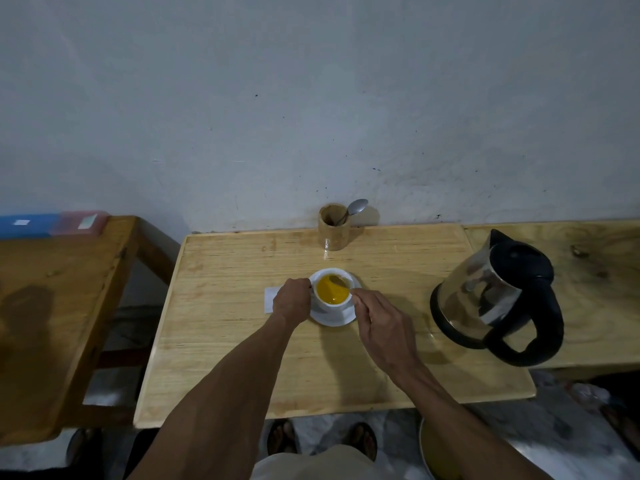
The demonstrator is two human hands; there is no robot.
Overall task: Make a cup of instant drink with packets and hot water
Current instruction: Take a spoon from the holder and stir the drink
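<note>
A white cup (325, 304) full of yellow-orange drink stands on a white saucer (337, 319) in the middle of the wooden table (242, 341). My left hand (292, 303) grips the cup's left side, where its handle is hidden. My right hand (382, 327) pinches the handle of a spoon (341, 284) whose bowl is dipped in the drink. A white packet (269, 299) lies flat left of the cup, partly under my left hand. A steel kettle (495, 296) with a black lid and handle stands at the right.
A wooden holder (333, 226) with a second spoon (356, 207) stands at the back by the wall. A second wooden table (52, 306) is at the left with blue and pink boxes (52, 224). A metal bowl (436, 452) sits on the floor near my feet.
</note>
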